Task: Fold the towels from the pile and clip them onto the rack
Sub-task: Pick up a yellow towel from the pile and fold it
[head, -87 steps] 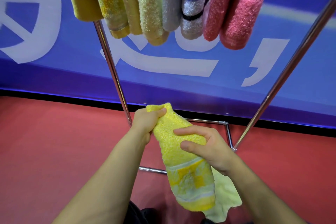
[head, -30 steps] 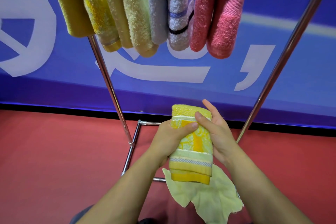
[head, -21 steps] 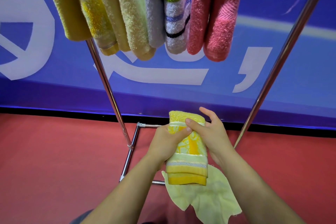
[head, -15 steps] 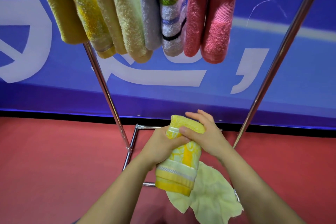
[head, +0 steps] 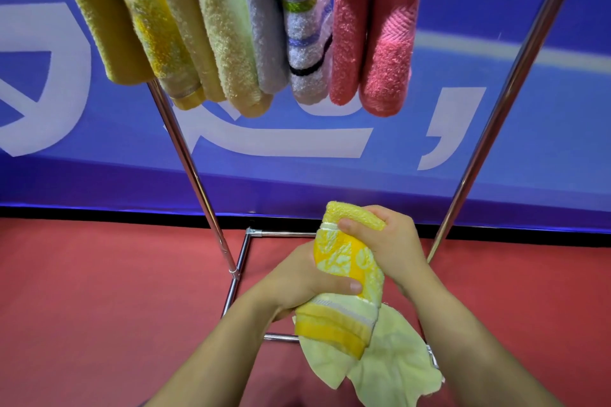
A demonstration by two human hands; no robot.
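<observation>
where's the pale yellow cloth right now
In the head view it hangs low, right of centre: the pale yellow cloth droops below the folded yellow towel, over the red floor.

Bright even light, soft shadows, wide-angle bend at edges (rack poles splay), slight blur

red floor bears the steel rack base.

yellow towel: fluffy terry cloth | rack: shiny smooth metal
</observation>
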